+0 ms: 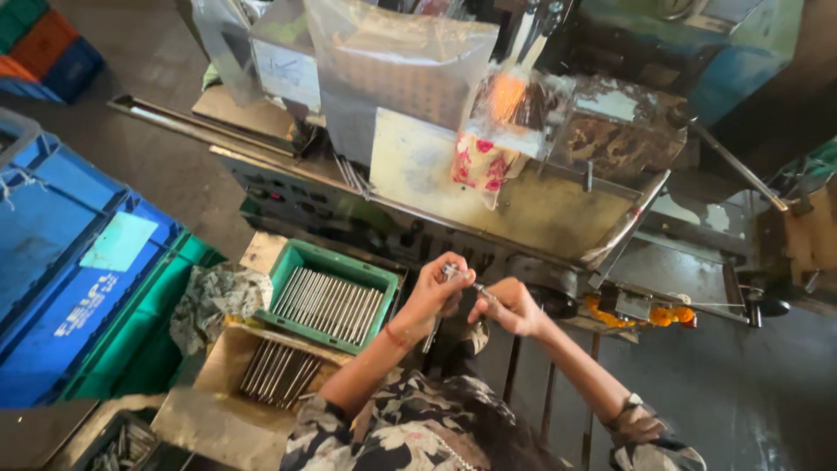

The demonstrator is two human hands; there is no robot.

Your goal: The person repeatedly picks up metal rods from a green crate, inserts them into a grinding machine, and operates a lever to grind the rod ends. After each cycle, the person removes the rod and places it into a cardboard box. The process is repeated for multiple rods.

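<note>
My left hand (433, 295) is closed around a bunch of thin metal rods (451, 272), held just in front of a grinding machine (523, 201). My right hand (512, 306) pinches one end of a single rod (482, 290) that sticks out of the bunch. Both hands meet above my lap, right of a green tray (296, 262). The tray holds several silver rods (330, 303) laid side by side. More rods (277, 373) lie loose on a cardboard piece below the tray.
Sparks glow behind a clear plastic guard (510, 96) on the machine. A crumpled cloth (218, 301) lies left of the tray. Blue crates (61, 253) stand at far left. A lever with a black knob (772, 307) and orange flowers (663, 316) sit at right.
</note>
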